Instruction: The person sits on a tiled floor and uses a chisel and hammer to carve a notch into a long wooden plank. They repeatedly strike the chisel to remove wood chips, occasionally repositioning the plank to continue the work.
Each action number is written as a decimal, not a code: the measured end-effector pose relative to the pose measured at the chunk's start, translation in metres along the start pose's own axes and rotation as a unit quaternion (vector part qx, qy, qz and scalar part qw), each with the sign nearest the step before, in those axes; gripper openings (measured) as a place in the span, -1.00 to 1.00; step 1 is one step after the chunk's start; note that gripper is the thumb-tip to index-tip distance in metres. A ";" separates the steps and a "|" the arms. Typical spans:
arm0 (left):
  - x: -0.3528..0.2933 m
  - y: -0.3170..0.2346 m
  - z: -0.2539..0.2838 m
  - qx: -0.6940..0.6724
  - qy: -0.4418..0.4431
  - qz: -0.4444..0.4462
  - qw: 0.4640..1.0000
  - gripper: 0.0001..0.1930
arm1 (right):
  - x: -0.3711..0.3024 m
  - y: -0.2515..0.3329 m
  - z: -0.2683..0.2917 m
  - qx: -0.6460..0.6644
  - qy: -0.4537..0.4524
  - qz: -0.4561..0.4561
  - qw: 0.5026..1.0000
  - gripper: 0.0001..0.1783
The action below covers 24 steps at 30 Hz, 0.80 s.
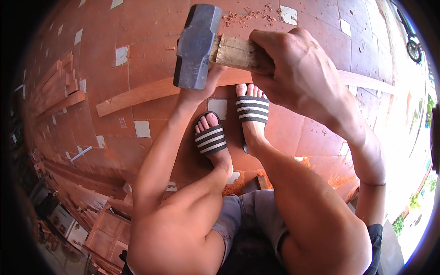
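Observation:
My right hand [293, 59] is wrapped round the short wooden handle of a sledgehammer [198, 48]. Its dark grey steel head is raised in front of me, near the top of the view. Behind and below that head is my left hand [199, 91], its fingers mostly hidden. It is close to a long reddish wooden plank [142, 95] that lies across the tiled floor in front of my feet. Whether the left hand grips the plank or something else cannot be seen.
My feet, in striped slide sandals [213, 140], are just this side of the plank. Wood shavings [252, 17] lie on the floor ahead. Several wood pieces [59, 89] are stacked at the left. Wooden panels [107, 236] stand at lower left; a vehicle wheel [414, 50] shows far right.

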<state>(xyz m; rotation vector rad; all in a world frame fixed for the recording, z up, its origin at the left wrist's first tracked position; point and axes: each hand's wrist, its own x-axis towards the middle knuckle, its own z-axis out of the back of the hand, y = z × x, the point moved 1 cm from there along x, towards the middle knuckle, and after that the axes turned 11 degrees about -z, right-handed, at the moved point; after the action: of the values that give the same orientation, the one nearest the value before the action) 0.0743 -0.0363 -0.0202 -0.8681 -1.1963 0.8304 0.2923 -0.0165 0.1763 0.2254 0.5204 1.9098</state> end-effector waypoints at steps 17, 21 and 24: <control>0.028 -0.039 -0.016 -0.103 -0.053 -0.008 0.993 -0.85 | 0.005 -0.007 0.018 0.005 -0.043 0.028 0.999 -0.80; 0.026 -0.035 -0.017 -0.110 -0.035 0.007 0.993 -0.83 | 0.011 0.004 0.038 0.004 0.030 -0.003 1.000 -0.82; 0.020 -0.037 -0.010 -0.090 -0.037 0.022 0.995 -0.83 | 0.008 0.005 0.022 0.047 -0.058 0.002 0.997 -0.82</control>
<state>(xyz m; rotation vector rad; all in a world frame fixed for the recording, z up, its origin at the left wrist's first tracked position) 0.0910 -0.0355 0.0202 -1.0211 -1.3361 0.8037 0.2937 -0.0051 0.1969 0.3967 0.5330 1.8658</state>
